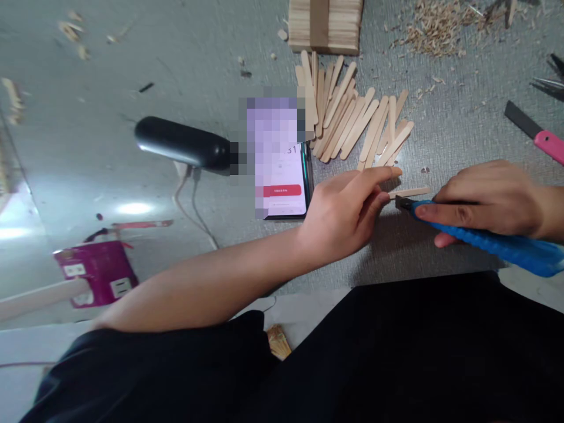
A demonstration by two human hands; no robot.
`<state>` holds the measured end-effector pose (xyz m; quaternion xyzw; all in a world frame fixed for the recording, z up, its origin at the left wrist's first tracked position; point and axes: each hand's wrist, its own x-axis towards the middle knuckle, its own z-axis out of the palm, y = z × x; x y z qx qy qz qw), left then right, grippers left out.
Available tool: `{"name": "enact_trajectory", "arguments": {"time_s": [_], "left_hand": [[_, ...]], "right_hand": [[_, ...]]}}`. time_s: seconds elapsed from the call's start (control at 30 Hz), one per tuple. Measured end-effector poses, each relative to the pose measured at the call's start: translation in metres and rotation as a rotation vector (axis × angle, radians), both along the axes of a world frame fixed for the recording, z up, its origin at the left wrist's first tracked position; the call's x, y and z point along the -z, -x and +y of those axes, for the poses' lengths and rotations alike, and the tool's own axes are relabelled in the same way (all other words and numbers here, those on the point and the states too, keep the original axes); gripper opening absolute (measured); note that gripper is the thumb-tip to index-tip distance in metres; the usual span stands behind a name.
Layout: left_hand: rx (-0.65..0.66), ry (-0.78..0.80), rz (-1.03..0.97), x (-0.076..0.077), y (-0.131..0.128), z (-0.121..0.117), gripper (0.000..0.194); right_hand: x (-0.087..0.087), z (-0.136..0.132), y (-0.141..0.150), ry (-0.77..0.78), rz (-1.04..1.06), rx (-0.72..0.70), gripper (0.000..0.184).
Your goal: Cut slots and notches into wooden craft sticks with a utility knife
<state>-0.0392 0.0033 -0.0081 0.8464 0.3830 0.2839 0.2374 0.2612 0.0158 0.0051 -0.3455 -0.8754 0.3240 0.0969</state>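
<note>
Pinched in the fingers of my left hand point(341, 214) is one end of a thin wooden craft stick point(412, 192), which points right, low over the grey tabletop. My right hand point(489, 200) is closed around a blue utility knife point(497, 238), its index finger stretched along the handle. The knife's dark blade point(402, 202) is at the stick's near edge, close to my left fingertips; whether it cuts in cannot be made out. Just beyond my left hand lies a loose spread of craft sticks point(352, 123).
A lit phone point(284, 200) lies beside my left wrist, partly blurred out. Behind are a banded craft stick bundle point(339, 26) and wood shavings point(434, 29). A pink-handled knife point(546, 141) lies far right. Leftward are a black rounded device point(180, 141) with a cable and a purple box point(99, 273).
</note>
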Motion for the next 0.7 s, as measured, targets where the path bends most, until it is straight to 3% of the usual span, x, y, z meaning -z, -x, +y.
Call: {"name": "enact_trajectory", "arguments": {"time_s": [0.1,0.23,0.3,0.43,0.7], "left_hand": [[-0.006,0.039,-0.015,-0.001,-0.001,0.000,0.028],[-0.015,0.095,-0.031,-0.004,-0.002,0.001,0.028],[-0.014,0.114,-0.037,-0.005,-0.002,0.001,0.027],[-0.022,0.136,-0.053,-0.007,-0.002,0.002,0.028],[-0.032,0.283,-0.171,-0.006,-0.002,0.001,0.026]], "right_hand": [[-0.012,-0.002,0.008,0.015,0.014,0.003,0.070],[-0.018,-0.005,0.012,-0.096,-0.036,-0.005,0.073],[-0.018,-0.005,0.010,-0.234,-0.032,-0.069,0.062],[-0.016,-0.005,0.002,-0.547,0.039,-0.263,0.022],[-0.005,-0.011,0.001,-0.700,0.126,-0.279,0.045]]}}
